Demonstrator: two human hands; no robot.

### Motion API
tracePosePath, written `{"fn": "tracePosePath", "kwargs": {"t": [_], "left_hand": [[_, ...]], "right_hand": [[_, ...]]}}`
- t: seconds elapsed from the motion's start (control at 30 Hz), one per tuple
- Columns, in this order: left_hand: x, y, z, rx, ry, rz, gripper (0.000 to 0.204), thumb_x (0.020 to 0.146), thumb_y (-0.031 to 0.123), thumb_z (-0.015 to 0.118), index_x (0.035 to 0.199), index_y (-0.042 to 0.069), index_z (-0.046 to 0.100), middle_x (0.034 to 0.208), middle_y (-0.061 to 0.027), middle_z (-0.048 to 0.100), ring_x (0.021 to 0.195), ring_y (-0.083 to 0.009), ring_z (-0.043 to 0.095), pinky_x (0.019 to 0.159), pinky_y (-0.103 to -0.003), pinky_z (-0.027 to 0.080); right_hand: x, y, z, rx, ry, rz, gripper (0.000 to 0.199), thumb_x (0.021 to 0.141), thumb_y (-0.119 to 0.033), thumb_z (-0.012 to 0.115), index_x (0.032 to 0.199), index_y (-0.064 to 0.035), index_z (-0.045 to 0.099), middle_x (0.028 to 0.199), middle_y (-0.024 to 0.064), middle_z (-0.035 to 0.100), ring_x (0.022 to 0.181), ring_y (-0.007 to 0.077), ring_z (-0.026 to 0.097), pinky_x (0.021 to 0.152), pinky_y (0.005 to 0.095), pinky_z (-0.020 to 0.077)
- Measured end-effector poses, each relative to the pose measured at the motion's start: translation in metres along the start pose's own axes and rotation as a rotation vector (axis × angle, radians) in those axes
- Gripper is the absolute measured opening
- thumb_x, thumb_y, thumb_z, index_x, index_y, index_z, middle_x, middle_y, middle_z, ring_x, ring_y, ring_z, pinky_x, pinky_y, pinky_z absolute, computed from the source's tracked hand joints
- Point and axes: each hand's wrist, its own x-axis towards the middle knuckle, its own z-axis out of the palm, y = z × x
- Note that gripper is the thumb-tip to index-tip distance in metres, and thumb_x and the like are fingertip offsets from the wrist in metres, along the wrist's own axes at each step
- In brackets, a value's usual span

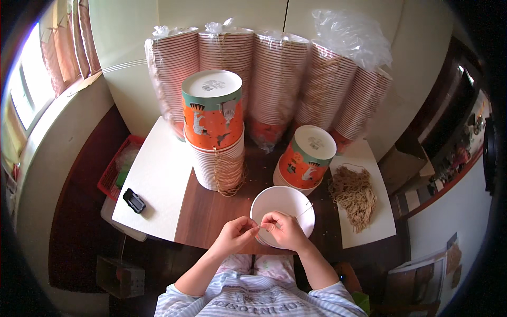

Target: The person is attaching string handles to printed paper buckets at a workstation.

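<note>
A white paper bucket [293, 203] stands at the table's front edge, its mouth toward me. From its right rim a thin cord [304, 210] runs across the inside toward my right hand. My left hand [238, 232] and my right hand [283, 231] meet over the bucket's near left rim. Both are closed, thumb against forefinger, in a fine pinch on what looks like the cord's end, mostly covered by the fingertips. Just behind, an orange and green bucket [303, 166] sits upside down on the table.
A tall stack of buckets [214, 119] at centre left has looped cords [228, 171] hanging on its side. Plastic-wrapped stacks [280, 79] line the back. A heap of tan cords [355, 195] lies right, a black tray-like object [134, 201] left. A red basket [108, 179] stands beyond the left edge.
</note>
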Motion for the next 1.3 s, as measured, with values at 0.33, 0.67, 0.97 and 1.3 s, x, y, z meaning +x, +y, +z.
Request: {"fn": "tracePosePath", "kwargs": {"t": [0.33, 0.67, 0.97, 1.3], "left_hand": [[0.0, -0.002, 0.007, -0.047, 0.16, 0.105, 0.009, 0.084, 0.006, 0.057, 0.087, -0.003, 0.056, 0.075, 0.0002, 0.058, 0.067, -0.0024, 0.052, 0.06, -0.016, 0.043], [0.004, -0.012, 0.005, -0.137, 0.153, 0.109, 0.008, 0.084, 0.004, 0.056, 0.088, -0.003, 0.054, 0.078, -0.0003, 0.057, 0.072, -0.0028, 0.052, 0.063, -0.016, 0.043], [0.006, -0.018, 0.006, -0.104, 0.17, 0.098, 0.007, 0.084, 0.003, 0.055, 0.087, -0.003, 0.053, 0.078, 0.0, 0.057, 0.072, -0.0029, 0.052, 0.063, -0.016, 0.043], [0.005, -0.02, 0.008, 0.151, 0.259, 0.201, 0.007, 0.081, 0.003, 0.058, 0.086, 0.0, 0.054, 0.076, -0.006, 0.055, 0.069, -0.0104, 0.054, 0.062, -0.022, 0.045]], "right_hand": [[-0.001, 0.005, 0.001, 0.023, -0.017, 0.055, 0.006, 0.08, -0.005, 0.058, 0.081, 0.0001, 0.055, 0.072, 0.0071, 0.059, 0.067, 0.0149, 0.057, 0.061, 0.0271, 0.0448], [-0.003, 0.009, 0.0, 0.082, -0.021, 0.055, 0.006, 0.082, -0.006, 0.056, 0.081, -0.0002, 0.052, 0.071, 0.0083, 0.058, 0.066, 0.015, 0.056, 0.059, 0.0278, 0.0441], [-0.005, 0.018, 0.002, 0.188, -0.074, 0.084, 0.005, 0.082, -0.005, 0.054, 0.081, -0.0006, 0.051, 0.068, 0.0046, 0.054, 0.065, 0.0098, 0.051, 0.06, 0.025, 0.0421], [-0.006, 0.014, 0.0, 0.226, -0.201, 0.135, 0.006, 0.084, -0.002, 0.051, 0.079, -0.0019, 0.05, 0.072, -0.0016, 0.05, 0.07, 0.0054, 0.046, 0.065, 0.0204, 0.0407]]}}
